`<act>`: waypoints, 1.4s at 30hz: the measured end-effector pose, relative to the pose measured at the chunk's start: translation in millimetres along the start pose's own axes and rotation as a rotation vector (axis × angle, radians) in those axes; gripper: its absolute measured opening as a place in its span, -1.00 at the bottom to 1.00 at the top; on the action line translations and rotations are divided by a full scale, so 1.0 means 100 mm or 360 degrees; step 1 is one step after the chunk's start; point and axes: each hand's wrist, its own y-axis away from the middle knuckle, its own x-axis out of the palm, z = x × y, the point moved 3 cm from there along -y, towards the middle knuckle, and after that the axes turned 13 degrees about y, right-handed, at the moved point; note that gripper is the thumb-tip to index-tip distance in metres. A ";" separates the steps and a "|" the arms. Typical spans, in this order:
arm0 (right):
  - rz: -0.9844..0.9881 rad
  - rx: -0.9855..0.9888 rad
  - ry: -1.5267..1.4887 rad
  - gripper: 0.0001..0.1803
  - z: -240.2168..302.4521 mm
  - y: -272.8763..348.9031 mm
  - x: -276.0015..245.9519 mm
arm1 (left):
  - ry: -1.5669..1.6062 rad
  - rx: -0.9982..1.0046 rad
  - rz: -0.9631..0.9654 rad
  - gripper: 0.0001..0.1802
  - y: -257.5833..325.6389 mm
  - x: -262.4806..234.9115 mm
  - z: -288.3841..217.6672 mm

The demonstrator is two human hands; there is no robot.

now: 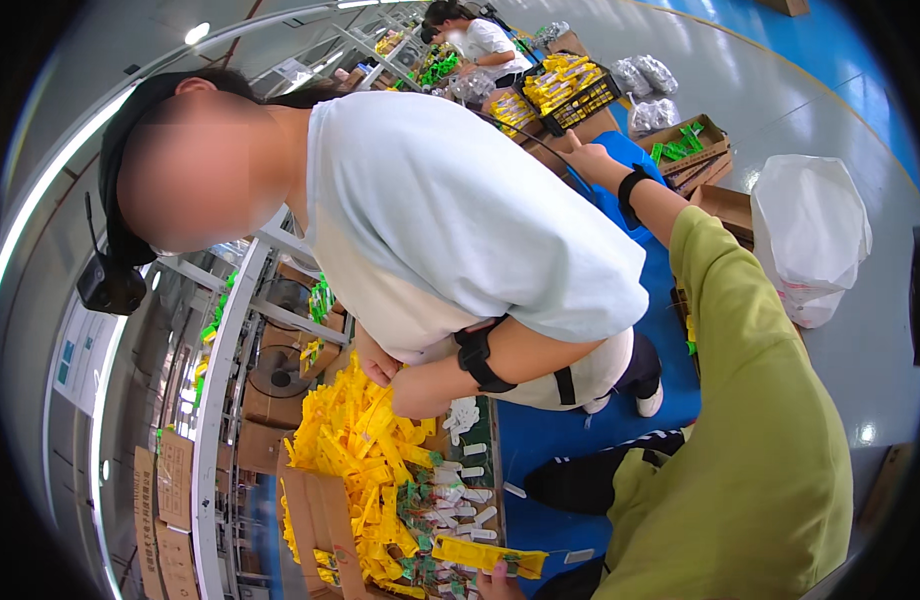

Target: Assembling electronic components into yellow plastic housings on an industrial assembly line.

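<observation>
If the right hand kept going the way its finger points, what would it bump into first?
The right hand points up and away. First in line looks like the black crate of yellow parts, though a cardboard box edge may sit nearer; depth is hard to judge.

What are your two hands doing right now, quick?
Left hand: closed on a yellow packet, at the picture's lower edge.
Right hand: one finger stretched toward the black crate; nothing seen in it, grip cannot be told.
</observation>
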 end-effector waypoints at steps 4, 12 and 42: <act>-0.0032 0.0187 0.0308 -0.43 -0.29 0.08 0.32 | -0.0059 -0.0086 -0.0132 -0.67 0.05 0.02 -0.01; 0.1527 -0.0144 -0.0019 -0.59 -0.54 1.53 1.53 | -0.0357 0.0311 -0.0070 -0.64 -0.01 0.02 0.13; 0.1265 -0.1554 -0.0852 -0.68 2.18 3.88 1.34 | 0.0636 -0.0207 0.0093 -0.77 -0.41 0.26 0.54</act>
